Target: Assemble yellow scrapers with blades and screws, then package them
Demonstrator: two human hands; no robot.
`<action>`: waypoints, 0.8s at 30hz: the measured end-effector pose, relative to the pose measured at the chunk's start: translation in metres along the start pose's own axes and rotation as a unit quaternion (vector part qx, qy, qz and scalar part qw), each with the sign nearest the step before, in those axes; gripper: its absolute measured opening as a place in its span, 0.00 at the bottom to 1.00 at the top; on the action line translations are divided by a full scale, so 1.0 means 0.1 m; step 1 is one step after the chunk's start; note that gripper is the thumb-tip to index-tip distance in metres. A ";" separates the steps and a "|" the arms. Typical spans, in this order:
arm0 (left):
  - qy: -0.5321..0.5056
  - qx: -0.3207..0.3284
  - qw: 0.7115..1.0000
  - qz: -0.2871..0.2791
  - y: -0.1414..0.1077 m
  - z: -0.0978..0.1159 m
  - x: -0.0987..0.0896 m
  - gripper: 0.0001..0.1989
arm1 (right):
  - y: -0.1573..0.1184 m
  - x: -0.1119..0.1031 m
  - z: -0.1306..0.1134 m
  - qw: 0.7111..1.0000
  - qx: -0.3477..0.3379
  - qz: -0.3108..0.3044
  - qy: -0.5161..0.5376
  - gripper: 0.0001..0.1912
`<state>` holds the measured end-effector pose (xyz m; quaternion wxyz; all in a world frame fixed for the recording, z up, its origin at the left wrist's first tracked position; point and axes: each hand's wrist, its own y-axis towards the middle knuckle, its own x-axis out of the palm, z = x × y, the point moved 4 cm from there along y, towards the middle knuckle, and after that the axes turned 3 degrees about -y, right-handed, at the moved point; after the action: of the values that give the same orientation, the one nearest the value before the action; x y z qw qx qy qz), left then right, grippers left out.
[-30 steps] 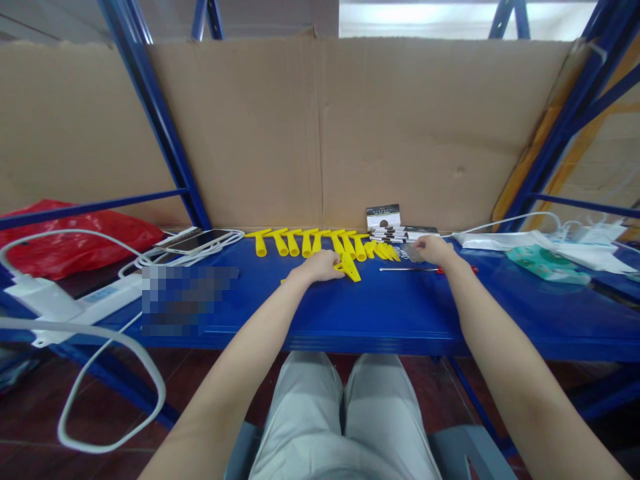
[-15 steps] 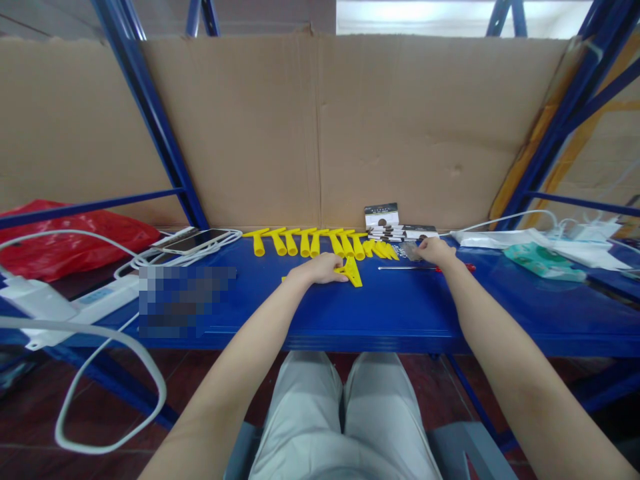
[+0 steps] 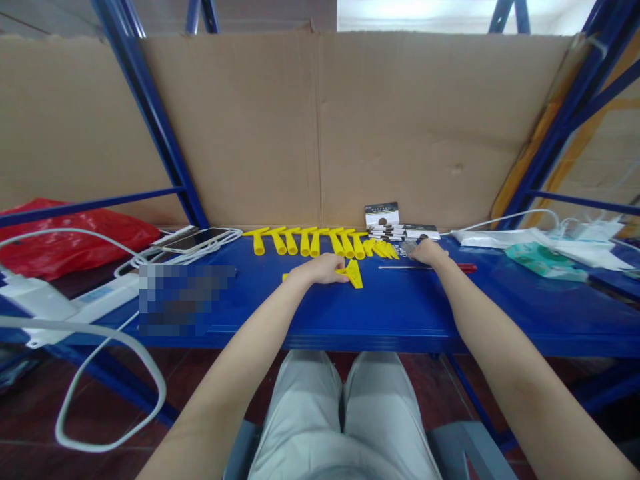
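Note:
My left hand (image 3: 326,268) is closed around a yellow T-shaped plastic piece (image 3: 355,274), low over the blue shelf. Its wide head sticks out to the right of my fingers, and the handle is mostly hidden under my hand. My right hand (image 3: 429,252) has its fingertips drawn together at a small heap of tiny dark and shiny parts (image 3: 409,247), too small to name. Whatever those fingers pinch is hidden. Just below that hand lies a long screwdriver (image 3: 467,268) with a red handle, its shaft pointing left.
Several similar yellow T-shaped pieces (image 3: 305,243) stand in a row along the cardboard wall (image 3: 410,120). Small yellow wedges (image 3: 383,249) and printed boxes (image 3: 382,217) sit beside them. A phone (image 3: 203,240), white cables and a power strip (image 3: 107,300) are left; a green packet (image 3: 545,262) is right.
My right hand has shifted slightly left at the heap of tiny parts, uncovering more of the screwdriver's red handle. The left hand stays put, with the yellow piece's head turned slightly.

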<state>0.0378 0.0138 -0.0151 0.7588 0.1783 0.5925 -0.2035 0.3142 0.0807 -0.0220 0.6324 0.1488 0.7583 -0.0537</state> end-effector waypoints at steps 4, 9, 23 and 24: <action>0.006 -0.002 1.000 -0.002 0.00 0.00 0.00 0.12 | 0.02 0.00 -0.02 1.000 0.024 0.008 -0.008 0.26; 0.005 -0.005 1.000 0.000 0.00 0.00 0.00 0.12 | 0.06 0.00 -0.03 0.999 0.027 0.011 -0.015 0.28; 0.003 -0.018 1.000 0.003 -0.01 0.00 0.00 0.11 | -0.01 -0.04 -0.03 1.000 0.019 -0.004 0.015 0.26; 0.003 -0.020 1.000 0.002 -0.01 0.00 0.00 0.11 | 0.00 -0.05 -0.01 1.000 0.022 0.002 0.016 0.25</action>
<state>0.0374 0.0131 -0.0149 0.7607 0.1651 0.5986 -0.1892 0.3139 0.0801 -0.0172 0.6172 0.1645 0.7665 -0.0667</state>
